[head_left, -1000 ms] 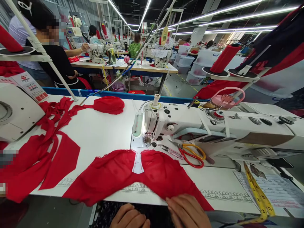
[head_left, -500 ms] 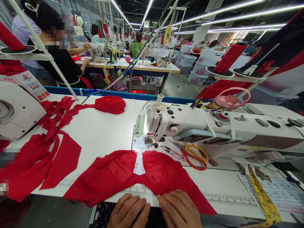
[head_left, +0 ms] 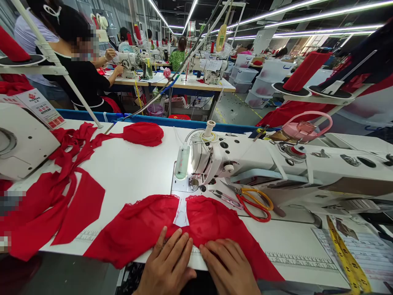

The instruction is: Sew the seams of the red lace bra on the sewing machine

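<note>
A red bra piece (head_left: pixel 215 217) with two lace-edged cups lies spread on the white sewing table (head_left: pixel 138 172), its pale middle panel (head_left: pixel 182 213) between the cups. My left hand (head_left: pixel 170 262) lies on its lower middle edge, fingers stretched out over the cloth. Beside it, my right hand (head_left: pixel 229 262) rests on the lower edge under the right cup, fingers slightly bent and thumb hidden. Just beyond the cups stands the needle end of a white sewing machine (head_left: pixel 204 159).
Scissors (head_left: pixel 256 205) with red and orange handles lie right of the bra, near pink-handled snips (head_left: pixel 227 199). A yellow tape measure (head_left: pixel 345 258) hangs at the right edge. Red cut fabric (head_left: pixel 81 205) covers the table's left. Across the aisle a co-worker (head_left: pixel 76 78) sits at another machine.
My left hand has moved up from the table edge onto the bra's lower middle, its fingers straightening. My right hand has shifted slightly up. The view has moved a little.
</note>
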Available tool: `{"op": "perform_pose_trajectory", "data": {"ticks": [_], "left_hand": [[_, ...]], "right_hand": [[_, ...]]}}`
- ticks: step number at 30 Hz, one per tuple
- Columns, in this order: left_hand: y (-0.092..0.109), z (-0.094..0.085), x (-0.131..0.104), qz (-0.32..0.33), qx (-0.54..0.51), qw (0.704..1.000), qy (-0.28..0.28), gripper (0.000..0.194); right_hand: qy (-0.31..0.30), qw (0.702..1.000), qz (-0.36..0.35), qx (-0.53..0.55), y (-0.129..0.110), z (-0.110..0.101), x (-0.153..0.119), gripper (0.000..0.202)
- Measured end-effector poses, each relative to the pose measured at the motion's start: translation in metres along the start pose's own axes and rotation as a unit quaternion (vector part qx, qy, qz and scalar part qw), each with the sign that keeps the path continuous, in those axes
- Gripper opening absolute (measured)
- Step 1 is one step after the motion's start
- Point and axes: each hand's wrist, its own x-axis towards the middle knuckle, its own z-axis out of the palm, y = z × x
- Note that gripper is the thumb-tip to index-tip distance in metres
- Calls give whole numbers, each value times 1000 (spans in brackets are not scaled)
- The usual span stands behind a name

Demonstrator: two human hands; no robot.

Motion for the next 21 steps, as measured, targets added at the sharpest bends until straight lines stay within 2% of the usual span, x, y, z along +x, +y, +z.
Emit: {"op": "perform_pose_trajectory", "data": {"ticks": [5,7,9,11,13,16,21], "left_hand": [[1,2,0,-6,5,1000,17,38],[0,2,-1,-9,8,1000,23,37],[-4,0,-4,16,23,1000,7,37],[-9,-1,-7,60,52,997,-24,37],[-12,-2,-8,98,82,991,-48,41],[-12,0,-9,101,113,987,-42,51],[-10,-4,-5,95,128,986,-48,50]], "right_hand": [[-7,999,11,35,-2,-13,11,23],[-14,998,34,60,3,-22,17,21],[6,996,64,57,17,-30,21,24],[38,995,95,0,38,-37,22,26],[41,988,116,-94,60,-40,20,25],[11,970,144,-198,90,-42,18,26],[-70,940,205,-262,122,-47,28,21]]}}
